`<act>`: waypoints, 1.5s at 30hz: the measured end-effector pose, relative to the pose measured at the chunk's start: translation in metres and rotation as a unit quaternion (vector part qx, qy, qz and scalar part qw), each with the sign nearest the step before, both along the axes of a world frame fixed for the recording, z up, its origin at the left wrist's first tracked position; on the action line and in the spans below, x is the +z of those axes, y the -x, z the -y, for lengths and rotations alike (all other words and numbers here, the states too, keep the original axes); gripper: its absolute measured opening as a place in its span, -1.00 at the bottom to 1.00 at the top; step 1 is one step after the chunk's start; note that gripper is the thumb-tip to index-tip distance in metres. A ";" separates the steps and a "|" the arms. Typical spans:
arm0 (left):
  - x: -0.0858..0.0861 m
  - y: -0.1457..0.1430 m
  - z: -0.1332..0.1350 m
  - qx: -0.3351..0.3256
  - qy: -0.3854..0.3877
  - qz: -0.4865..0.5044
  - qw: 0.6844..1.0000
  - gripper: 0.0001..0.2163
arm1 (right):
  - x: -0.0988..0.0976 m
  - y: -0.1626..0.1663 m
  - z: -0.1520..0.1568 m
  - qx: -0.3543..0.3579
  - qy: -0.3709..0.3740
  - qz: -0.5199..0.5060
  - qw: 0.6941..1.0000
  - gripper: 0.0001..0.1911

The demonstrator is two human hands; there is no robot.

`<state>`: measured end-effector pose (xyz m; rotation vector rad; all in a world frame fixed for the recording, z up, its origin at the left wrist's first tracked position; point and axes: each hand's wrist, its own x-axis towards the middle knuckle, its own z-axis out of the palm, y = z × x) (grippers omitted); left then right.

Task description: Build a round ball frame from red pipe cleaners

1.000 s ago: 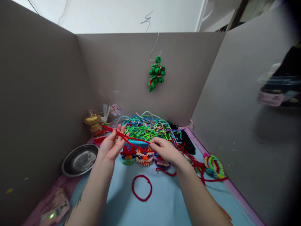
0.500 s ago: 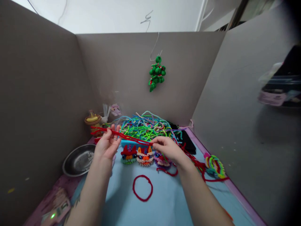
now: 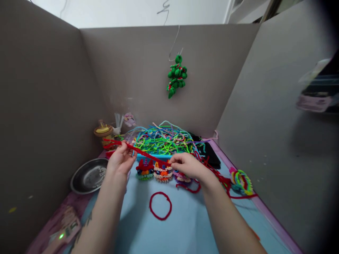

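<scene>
Several red pipe cleaners (image 3: 148, 154) stretch between my two hands above the table. My left hand (image 3: 122, 157) pinches them near their far left end, which sticks out past the thumb. My right hand (image 3: 184, 163) is closed on their other end. Beneath lies a closed ring of red pipe cleaner (image 3: 160, 219) on the blue mat (image 3: 182, 227). Behind the hands sit three small fuzzy figures: a red and green one (image 3: 144, 170), an orange and cream one (image 3: 162, 173), and a purple one (image 3: 182, 176) partly hidden by my right hand.
A blue tray (image 3: 153, 157) heaped with coloured pipe cleaners stands at the back. A metal bowl (image 3: 88, 176) and a device with a green light (image 3: 65, 231) are at left. More red pipe cleaners (image 3: 219, 178) and a colourful coil (image 3: 242, 182) lie right. A green ornament (image 3: 177, 76) hangs behind.
My right hand has dipped slightly relative to the left, so the red pipe cleaners slope more. The whole view has shifted a little; both hands keep their hold.
</scene>
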<state>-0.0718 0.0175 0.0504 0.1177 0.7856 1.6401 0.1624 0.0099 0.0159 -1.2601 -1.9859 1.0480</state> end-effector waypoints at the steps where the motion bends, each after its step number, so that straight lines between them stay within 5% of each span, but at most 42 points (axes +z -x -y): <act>1: -0.001 0.000 -0.001 0.001 -0.001 0.000 1.000 -0.72 | 0.000 0.000 0.000 0.003 -0.001 -0.002 1.000 -0.87; 6: -0.005 0.001 -0.005 0.017 -0.012 0.005 1.000 -0.73 | 0.002 -0.005 -0.004 0.011 -0.012 -0.023 1.000 -0.84; 12: -0.005 0.005 -0.006 0.032 -0.039 0.007 0.999 -0.72 | -0.001 -0.019 -0.013 -0.130 -0.107 -0.100 0.981 -0.79; 16: -0.005 0.004 -0.006 0.031 -0.037 0.001 0.999 -0.70 | -0.001 -0.028 -0.017 -0.133 -0.124 -0.082 0.980 -0.69; 22: -0.002 -0.001 -0.004 0.008 -0.034 0.013 0.999 -0.71 | -0.003 -0.026 -0.016 -0.201 -0.156 -0.119 0.960 -0.84; 29: 0.010 0.006 0.002 0.004 -0.015 0.027 1.000 -0.69 | 0.031 -0.054 0.000 -0.288 -0.257 -0.193 0.902 -0.81; 34: 0.021 0.016 0.002 0.010 -0.023 0.033 0.999 -0.67 | 0.038 -0.093 0.011 -0.253 -0.199 -0.032 0.946 -0.74; 37: 0.019 0.004 0.003 0.031 -0.022 0.043 0.998 -0.67 | 0.013 -0.083 0.037 -0.239 -0.120 -0.050 0.962 -0.93; 40: 0.006 -0.030 0.009 0.001 -0.030 0.070 0.997 -0.64 | -0.023 -0.043 0.071 -0.096 0.074 -0.135 0.983 -0.84; 43: -0.016 -0.069 0.020 -0.118 -0.001 0.078 0.990 -0.68 | -0.048 -0.001 0.087 -0.053 0.205 -0.331 0.920 -0.47; 45: -0.031 -0.087 0.027 -0.185 0.003 0.061 0.981 -0.73 | -0.055 0.013 0.082 -0.095 0.204 -0.466 0.856 -0.52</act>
